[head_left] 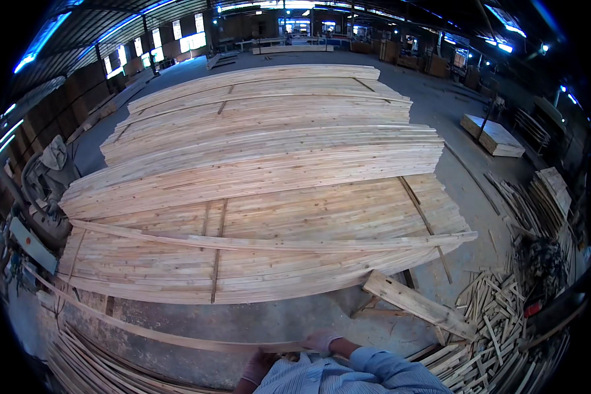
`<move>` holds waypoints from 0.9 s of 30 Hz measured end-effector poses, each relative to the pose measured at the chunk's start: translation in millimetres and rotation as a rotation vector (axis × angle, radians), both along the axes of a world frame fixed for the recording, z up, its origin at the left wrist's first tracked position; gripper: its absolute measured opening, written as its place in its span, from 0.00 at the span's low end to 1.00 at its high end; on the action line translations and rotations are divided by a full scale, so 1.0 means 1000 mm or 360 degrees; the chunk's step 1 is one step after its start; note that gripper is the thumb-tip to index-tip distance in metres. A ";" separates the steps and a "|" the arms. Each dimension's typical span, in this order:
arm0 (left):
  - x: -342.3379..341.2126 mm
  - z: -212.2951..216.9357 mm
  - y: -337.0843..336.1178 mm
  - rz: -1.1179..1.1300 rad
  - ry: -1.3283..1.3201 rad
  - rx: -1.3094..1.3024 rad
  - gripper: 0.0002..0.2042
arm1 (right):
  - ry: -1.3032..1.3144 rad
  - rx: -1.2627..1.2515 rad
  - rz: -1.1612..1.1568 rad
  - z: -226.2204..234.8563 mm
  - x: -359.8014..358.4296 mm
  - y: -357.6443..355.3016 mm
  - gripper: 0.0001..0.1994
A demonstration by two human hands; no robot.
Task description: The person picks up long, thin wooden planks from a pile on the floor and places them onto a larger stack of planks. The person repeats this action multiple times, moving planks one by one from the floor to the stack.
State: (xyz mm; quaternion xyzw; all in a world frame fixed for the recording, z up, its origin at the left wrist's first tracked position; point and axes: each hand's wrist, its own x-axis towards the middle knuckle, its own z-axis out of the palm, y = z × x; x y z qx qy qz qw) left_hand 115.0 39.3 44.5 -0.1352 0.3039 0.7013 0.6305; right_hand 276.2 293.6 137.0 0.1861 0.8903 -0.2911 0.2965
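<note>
A long, thin wooden strip [177, 340] curves from the left side of the view to the front of my body. My right hand [320, 342], in a pale glove, is closed around its near end. Close to my shirt, my left hand [257, 365] grips the same strip from below, its fingers partly in shadow. Beyond the strip lies a wide stack of pale boards [289, 276], with a few narrow boards [262, 243] lying lengthwise on top. Thin dark crosspieces [218, 253] run across the stack.
A thick plank [417, 303] slants at the right front, beside a heap of offcuts [496, 315]. Loose strips [105, 364] lie at lower left. Machinery with a pale panel [33, 244] stands at left. A low board stack [492, 136] sits at far right.
</note>
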 end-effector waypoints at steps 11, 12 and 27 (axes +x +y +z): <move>-0.144 -0.002 -0.046 0.0615 0.0005 -0.0301 0.21 | 0.0558 -0.0166 -0.0046 -0.101 -0.022 0.004 0.21; -0.155 0.004 -0.051 0.0757 0.0003 -0.0413 0.20 | 0.0420 -0.0350 -0.0494 -0.099 -0.006 0.014 0.22; -0.125 0.010 -0.023 0.1155 -0.0220 -0.0808 0.29 | -0.0448 0.0117 -0.1294 -0.156 0.132 0.201 0.28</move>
